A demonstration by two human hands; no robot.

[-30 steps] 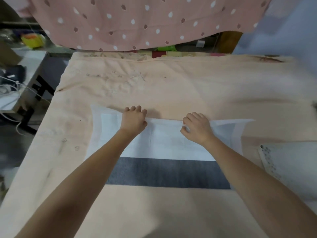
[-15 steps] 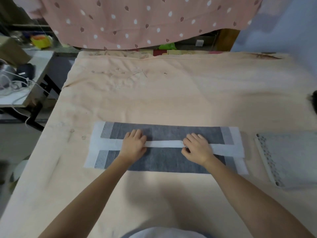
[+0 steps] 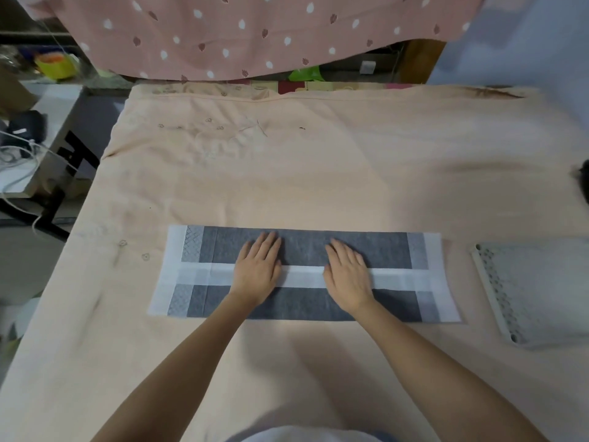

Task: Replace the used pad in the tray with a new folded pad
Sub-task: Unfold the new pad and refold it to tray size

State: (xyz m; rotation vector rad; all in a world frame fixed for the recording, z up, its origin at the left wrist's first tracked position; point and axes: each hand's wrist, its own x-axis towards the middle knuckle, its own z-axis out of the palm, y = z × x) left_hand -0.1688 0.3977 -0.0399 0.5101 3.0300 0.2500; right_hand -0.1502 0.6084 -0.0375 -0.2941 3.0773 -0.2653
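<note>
A grey pad with white borders lies folded into a long strip on the peach cloth, both long edges turned in and meeting at a white band across its middle. My left hand lies flat on the pad left of centre, fingers straight and pointing away from me. My right hand lies flat just right of centre in the same way. A pale grey tray with a perforated rim sits to the right of the pad, partly cut off by the frame edge; what lies in it I cannot tell.
The peach cloth covers the whole work surface. A pink dotted fabric hangs over the far edge. A white side table with cables and a dark object stands at the left. A dark thing shows at the right edge.
The far flap of the pad was folded toward me onto the middle. Both hands went from gripping its edge to lying flat on the fold.
</note>
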